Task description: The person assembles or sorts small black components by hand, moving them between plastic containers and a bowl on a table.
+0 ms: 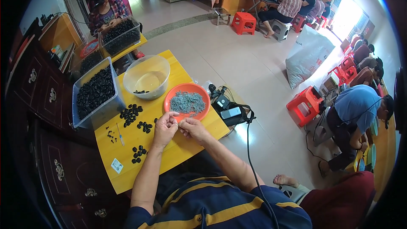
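Fingers point(172, 115) of the left hand point(163, 132) and right hand point(193, 129) are pinching together at the orange bowl's point(167, 101) near edge; whether they are clamping anything cannot be told. Small grey parts point(186, 102) are lying inside; black oval parts point(140, 108) are sitting left on the yellow bench point(178, 73).

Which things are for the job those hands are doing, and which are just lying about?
Probably for the job:
shallow round orange plastic bowl
tiny grey pieces
loose black oval pieces

Probably just lying about:
square white label
nearest red plastic stool
big white sack
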Action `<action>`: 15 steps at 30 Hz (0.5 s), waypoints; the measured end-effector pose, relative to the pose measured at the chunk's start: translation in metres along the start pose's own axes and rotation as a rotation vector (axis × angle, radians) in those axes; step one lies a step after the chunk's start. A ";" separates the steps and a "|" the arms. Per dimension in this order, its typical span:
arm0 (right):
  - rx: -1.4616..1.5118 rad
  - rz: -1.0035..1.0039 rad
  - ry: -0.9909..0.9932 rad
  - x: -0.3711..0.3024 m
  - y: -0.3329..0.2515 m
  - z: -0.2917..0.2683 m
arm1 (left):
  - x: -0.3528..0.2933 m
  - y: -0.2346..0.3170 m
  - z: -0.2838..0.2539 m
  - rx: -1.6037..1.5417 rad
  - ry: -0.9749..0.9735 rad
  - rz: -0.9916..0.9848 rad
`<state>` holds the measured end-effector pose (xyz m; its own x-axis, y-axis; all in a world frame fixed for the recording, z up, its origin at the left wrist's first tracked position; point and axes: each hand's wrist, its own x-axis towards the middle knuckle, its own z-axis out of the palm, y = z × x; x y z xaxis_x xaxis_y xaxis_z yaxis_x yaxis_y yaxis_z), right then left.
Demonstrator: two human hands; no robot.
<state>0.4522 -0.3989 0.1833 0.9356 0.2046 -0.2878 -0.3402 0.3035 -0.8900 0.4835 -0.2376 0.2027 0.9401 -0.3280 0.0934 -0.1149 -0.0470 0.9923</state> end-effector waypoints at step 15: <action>-0.330 -0.380 0.134 0.004 0.008 0.010 | 0.000 0.008 -0.005 -0.354 0.008 -0.200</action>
<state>0.4525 -0.3867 0.1781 0.9985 0.0091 0.0535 0.0533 0.0192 -0.9984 0.4842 -0.2331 0.2106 0.9354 -0.3375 -0.1055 0.1871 0.2193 0.9575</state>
